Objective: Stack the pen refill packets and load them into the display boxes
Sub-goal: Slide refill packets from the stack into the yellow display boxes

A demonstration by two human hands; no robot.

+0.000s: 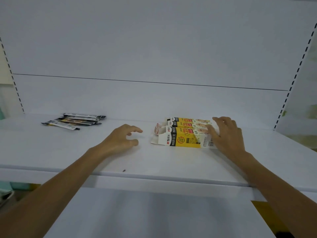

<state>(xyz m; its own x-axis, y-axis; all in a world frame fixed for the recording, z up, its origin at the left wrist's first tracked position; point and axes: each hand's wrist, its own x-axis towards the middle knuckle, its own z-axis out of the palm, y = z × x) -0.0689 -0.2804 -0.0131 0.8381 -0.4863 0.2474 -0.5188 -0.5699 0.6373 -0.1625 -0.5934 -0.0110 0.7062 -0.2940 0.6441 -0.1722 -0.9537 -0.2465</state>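
Note:
Three yellow, black and white display boxes [184,133] lie on their sides, side by side, right of centre on the white shelf [85,152], their open flaps pointing left. My right hand [226,134] rests spread on their right ends, fingers over the box tops. My left hand [123,139] hovers just left of the boxes, fingers curled apart, holding nothing. Several long dark pen refill packets [73,121] lie in a loose fanned pile at the shelf's back left, well apart from both hands.
A white back panel [154,48] closes the shelf behind. Slotted uprights [291,79] run up both sides. The shelf's front edge [154,179] crosses under my forearms. A small dark speck [123,170] lies near that edge.

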